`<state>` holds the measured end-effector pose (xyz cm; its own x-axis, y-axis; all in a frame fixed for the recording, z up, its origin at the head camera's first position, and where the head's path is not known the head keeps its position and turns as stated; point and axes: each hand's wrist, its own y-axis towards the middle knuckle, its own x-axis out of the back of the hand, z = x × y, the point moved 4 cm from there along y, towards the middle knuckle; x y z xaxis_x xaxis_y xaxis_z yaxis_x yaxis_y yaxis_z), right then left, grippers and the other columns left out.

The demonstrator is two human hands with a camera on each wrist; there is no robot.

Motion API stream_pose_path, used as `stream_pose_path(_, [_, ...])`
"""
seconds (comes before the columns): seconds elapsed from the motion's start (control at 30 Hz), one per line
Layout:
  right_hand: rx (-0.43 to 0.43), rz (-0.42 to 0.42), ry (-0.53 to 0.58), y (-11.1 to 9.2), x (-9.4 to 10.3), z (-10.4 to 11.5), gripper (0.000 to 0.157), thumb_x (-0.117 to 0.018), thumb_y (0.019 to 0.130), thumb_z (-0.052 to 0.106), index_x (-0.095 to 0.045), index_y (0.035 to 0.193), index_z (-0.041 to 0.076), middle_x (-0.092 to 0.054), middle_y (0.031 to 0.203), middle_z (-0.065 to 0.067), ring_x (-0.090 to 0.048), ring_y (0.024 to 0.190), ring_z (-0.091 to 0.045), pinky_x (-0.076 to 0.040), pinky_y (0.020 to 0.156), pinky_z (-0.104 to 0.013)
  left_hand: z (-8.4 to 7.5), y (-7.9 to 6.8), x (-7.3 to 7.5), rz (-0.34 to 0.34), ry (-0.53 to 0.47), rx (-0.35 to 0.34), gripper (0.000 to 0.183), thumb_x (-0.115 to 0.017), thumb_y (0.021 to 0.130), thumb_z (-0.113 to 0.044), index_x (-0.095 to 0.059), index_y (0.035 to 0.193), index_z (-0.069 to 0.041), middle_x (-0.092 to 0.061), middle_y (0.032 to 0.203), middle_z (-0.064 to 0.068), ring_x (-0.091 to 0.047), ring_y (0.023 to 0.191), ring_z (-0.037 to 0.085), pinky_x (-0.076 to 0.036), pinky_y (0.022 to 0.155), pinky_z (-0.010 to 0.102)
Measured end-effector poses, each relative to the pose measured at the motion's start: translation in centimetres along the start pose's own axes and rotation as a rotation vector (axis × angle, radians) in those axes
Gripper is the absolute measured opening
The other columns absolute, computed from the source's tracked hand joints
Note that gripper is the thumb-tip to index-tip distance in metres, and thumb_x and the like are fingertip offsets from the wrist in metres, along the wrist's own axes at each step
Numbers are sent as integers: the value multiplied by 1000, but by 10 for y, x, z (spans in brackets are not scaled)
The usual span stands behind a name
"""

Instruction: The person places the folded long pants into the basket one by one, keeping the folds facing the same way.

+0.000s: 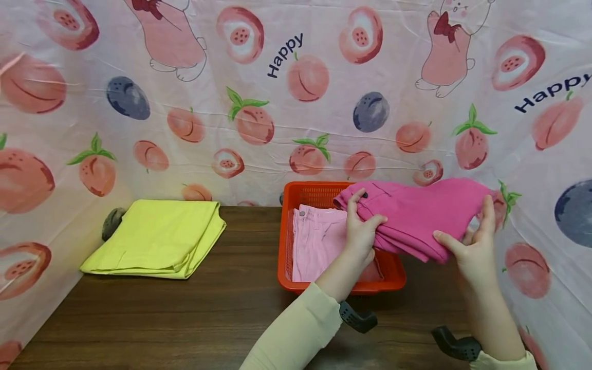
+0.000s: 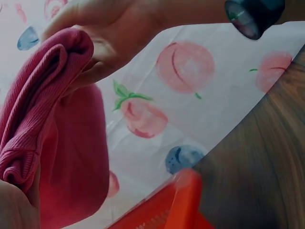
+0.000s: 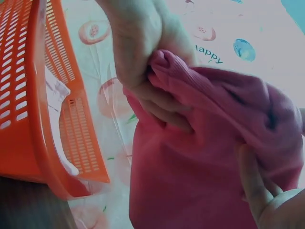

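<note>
A folded hot-pink pair of pants (image 1: pixel 416 213) is held up over the right side of an orange plastic basket (image 1: pixel 283 246). My left hand (image 1: pixel 362 234) grips its left end, thumb on the near side, by a dark button. At the other end my right hand (image 1: pixel 476 252) pinches the folded layers between thumb and fingers. The right wrist view shows the fold edges of the hot-pink pants (image 3: pixel 190 181) and the left hand's fingers (image 3: pixel 164 102) pressed against the cloth. Inside the basket lies a folded light-pink pair of pants (image 1: pixel 314 244), partly hidden by my left hand and forearm.
A folded yellow garment (image 1: pixel 157 234) lies on the left of the brown wooden table (image 1: pixel 208 318), with a dark rounded object (image 1: pixel 112 223) beside it. Fruit-printed cloth (image 1: pixel 305 128) hangs behind the table and along both sides.
</note>
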<state>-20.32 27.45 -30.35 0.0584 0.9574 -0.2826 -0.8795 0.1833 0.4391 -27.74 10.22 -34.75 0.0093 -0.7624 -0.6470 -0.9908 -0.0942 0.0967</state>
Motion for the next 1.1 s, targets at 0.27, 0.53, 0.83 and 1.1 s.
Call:
stream_pose_path(0.27, [-101, 60, 242, 12, 16, -12, 87, -44, 96, -6, 12, 153, 30, 7, 155, -6, -51, 115, -13, -52, 80, -25, -14, 3, 11, 124, -36, 18, 74, -60, 72, 20, -53, 131, -24, -48, 126, 8, -53, 98, 20, -51, 70, 26])
stream_pose_path(0.53, [-132, 115, 434, 22, 31, -17, 72, -34, 102, 25, 18, 150, 37, -14, 154, -3, -46, 122, -17, -44, 90, -30, -30, 12, 26, 180, 12, 33, 75, -61, 74, 19, -52, 134, -25, -43, 134, 7, -53, 98, 20, -51, 69, 25])
stream_pose_path(0.83, [-329, 352, 626, 37, 47, -31, 56, -20, 105, 35, 9, 153, 30, -50, 128, -11, -53, 112, -25, -46, 90, -38, -42, 21, 48, 231, 15, 55, 73, -58, 77, 17, -50, 136, -26, -46, 131, 9, -56, 93, 18, -52, 68, 26])
stream_pose_path(1.1, [-667, 677, 891, 41, 56, -50, 72, -9, 100, 47, -50, 132, -3, -54, 129, -14, -50, 118, -25, -39, 98, -38, -51, 23, 63, 311, 25, 117, 73, -55, 81, 18, -46, 139, -25, -41, 135, 9, -51, 104, 21, -53, 75, 28])
